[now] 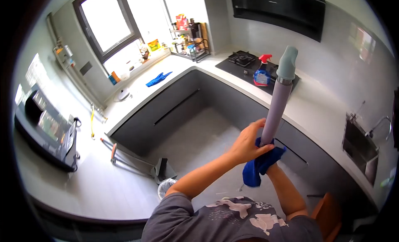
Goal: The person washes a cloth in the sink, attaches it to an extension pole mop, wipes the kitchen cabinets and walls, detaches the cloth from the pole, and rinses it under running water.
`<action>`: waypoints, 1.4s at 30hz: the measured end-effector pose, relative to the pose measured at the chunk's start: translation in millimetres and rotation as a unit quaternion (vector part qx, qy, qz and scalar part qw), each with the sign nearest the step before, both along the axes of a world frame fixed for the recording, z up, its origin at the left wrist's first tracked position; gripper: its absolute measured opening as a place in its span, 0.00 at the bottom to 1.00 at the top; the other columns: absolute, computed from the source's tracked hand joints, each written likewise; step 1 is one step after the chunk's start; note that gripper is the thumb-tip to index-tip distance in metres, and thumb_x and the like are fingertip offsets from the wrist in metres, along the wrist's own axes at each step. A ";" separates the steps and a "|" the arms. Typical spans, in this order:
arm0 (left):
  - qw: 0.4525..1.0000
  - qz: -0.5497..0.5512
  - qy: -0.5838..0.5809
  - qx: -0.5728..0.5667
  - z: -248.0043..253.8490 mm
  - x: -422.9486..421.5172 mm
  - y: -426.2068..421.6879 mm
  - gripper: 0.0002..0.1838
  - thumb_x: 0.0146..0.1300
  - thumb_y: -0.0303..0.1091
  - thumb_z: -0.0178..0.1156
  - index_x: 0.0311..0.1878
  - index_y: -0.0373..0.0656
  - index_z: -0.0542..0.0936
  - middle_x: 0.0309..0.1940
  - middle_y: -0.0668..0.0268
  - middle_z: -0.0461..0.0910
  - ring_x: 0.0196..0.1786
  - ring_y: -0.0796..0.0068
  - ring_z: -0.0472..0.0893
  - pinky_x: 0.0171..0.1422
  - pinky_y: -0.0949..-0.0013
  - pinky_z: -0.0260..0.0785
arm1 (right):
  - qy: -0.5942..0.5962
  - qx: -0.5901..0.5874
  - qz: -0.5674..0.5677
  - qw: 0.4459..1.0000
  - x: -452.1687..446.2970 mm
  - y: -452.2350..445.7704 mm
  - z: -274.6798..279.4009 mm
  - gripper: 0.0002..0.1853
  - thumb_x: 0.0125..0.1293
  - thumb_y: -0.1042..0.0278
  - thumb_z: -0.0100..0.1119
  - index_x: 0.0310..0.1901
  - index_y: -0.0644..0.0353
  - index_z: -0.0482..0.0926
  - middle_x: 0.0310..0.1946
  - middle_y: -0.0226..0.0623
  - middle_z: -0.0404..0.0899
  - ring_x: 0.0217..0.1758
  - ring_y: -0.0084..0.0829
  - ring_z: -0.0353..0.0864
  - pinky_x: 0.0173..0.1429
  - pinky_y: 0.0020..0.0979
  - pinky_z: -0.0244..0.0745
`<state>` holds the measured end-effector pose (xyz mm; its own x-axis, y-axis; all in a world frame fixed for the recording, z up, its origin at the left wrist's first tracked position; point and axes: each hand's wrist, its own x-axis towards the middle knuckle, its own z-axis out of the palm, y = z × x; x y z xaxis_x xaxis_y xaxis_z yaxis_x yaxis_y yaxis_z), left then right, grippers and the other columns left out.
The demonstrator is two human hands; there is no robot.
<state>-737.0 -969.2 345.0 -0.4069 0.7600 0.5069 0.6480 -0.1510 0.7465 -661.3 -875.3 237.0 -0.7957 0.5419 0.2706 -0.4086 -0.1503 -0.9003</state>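
**Lilac tube held up at 3 o'clock, blue cloth beneath**

Taking the middle of our view as the clock's centre, we have the lilac tube [276,111] at 3 o'clock, nearly upright, its pale green cap [287,63] leaning a little past 12. Our left hand [246,144] grasps its lower end, the thumb lying across near the base and the fingers along the side. A blue cloth [258,169] bunches just below the tube, touching it. Our right forearm [286,190] rises behind this cloth from 5 o'clock; the cloth hides most of our right hand, so we cannot tell how it grips.

Beyond the tube, towards 2 o'clock, a spray bottle [262,77] with a red head stands on the stove [232,67]. Near 11 o'clock a blue glove or rag [158,79] lies on the counter [141,86]. The sink [356,140] sits past the tube, also around 3 o'clock.
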 end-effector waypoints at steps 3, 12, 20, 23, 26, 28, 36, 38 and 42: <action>0.993 -0.109 0.017 -0.033 -7.7 -12.8 18.7 0.18 0.51 0.36 0.65 0.44 0.43 0.74 0.43 0.60 0.75 0.54 0.62 0.71 0.60 0.62 0.60 | -0.082 0.113 -0.033 0.990 5.7 -8.9 10.9 0.20 0.68 0.59 0.42 0.58 0.56 0.55 0.53 0.35 0.59 0.58 0.24 0.59 0.59 0.27 0.57; 0.889 -0.365 -0.240 0.137 107.3 10.8 74.3 0.10 0.57 0.32 0.60 0.34 0.37 0.71 0.20 0.69 0.73 0.21 0.80 0.75 0.30 0.72 0.75 | -0.353 0.156 -0.152 0.910 53.6 -39.0 -0.4 0.14 0.60 0.56 0.55 0.34 0.60 0.78 0.30 0.41 0.80 0.35 0.36 0.79 0.42 0.33 0.72; 0.863 -0.354 -0.196 0.302 227.0 26.0 69.3 0.14 0.59 0.40 0.57 0.44 0.41 0.71 0.27 0.67 0.71 0.25 0.78 0.72 0.31 0.74 0.67 | -0.454 0.384 -0.136 0.792 84.3 -2.4 -142.2 0.08 0.50 0.61 0.56 0.27 0.56 0.74 0.22 0.39 0.75 0.32 0.41 0.76 0.35 0.35 0.71; 0.837 -0.467 -0.191 0.210 258.9 6.0 64.5 0.27 0.59 0.50 0.54 0.53 0.37 0.70 0.46 0.48 0.73 0.51 0.60 0.74 0.61 0.51 0.63 | -0.427 0.392 -0.277 0.767 114.7 0.7 -125.7 0.08 0.51 0.62 0.56 0.32 0.55 0.75 0.24 0.38 0.75 0.33 0.40 0.76 0.35 0.35 0.72; 0.918 -0.346 -0.054 0.187 187.1 -13.7 66.8 0.55 0.44 0.74 0.52 0.68 0.44 0.49 0.65 0.53 0.56 0.68 0.55 0.56 0.71 0.44 0.41 | -0.338 0.412 -0.374 0.759 149.1 -4.0 -52.0 0.08 0.54 0.61 0.55 0.31 0.56 0.75 0.27 0.38 0.76 0.35 0.40 0.76 0.35 0.38 0.72; 0.940 -0.282 -0.120 0.149 101.8 37.4 68.0 0.53 0.44 0.70 0.57 0.65 0.42 0.53 0.56 0.55 0.63 0.58 0.64 0.64 0.63 0.54 0.52 | -0.414 0.348 -0.327 0.775 158.5 -1.1 -29.9 0.08 0.53 0.63 0.55 0.29 0.57 0.75 0.27 0.41 0.77 0.35 0.43 0.76 0.37 0.40 0.72; 0.859 -0.353 -0.348 0.130 24.6 160.8 91.7 0.16 0.61 0.51 0.51 0.30 0.49 0.63 0.14 0.70 0.60 0.13 0.82 0.56 0.16 0.76 0.47 | -0.391 0.361 -0.337 0.777 228.9 4.2 6.5 0.07 0.47 0.62 0.56 0.27 0.53 0.75 0.25 0.42 0.76 0.32 0.47 0.76 0.34 0.44 0.70; 0.837 -0.376 -0.374 0.136 55.8 156.8 97.9 0.14 0.62 0.51 0.50 0.33 0.51 0.66 0.14 0.72 0.60 0.12 0.86 0.54 0.14 0.80 0.45 | -0.412 0.371 -0.337 0.761 251.3 16.1 -14.7 0.08 0.44 0.59 0.59 0.23 0.52 0.76 0.23 0.41 0.75 0.28 0.47 0.75 0.31 0.44 0.69; 0.763 -0.507 -0.392 0.088 133.2 114.7 108.3 0.14 0.62 0.48 0.49 0.32 0.46 0.67 0.17 0.70 0.62 0.12 0.85 0.56 0.16 0.81 0.50 | -0.466 0.404 -0.207 0.760 295.4 12.2 -51.9 0.11 0.44 0.53 0.58 0.14 0.48 0.73 0.18 0.40 0.73 0.22 0.43 0.73 0.28 0.38 0.66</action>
<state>-622.3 -860.9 478.2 0.1146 0.8340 0.5397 -0.5028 -0.4199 0.7556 -365.8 -863.0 185.1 -0.6523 0.7545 0.0724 0.6007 0.5728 -0.5577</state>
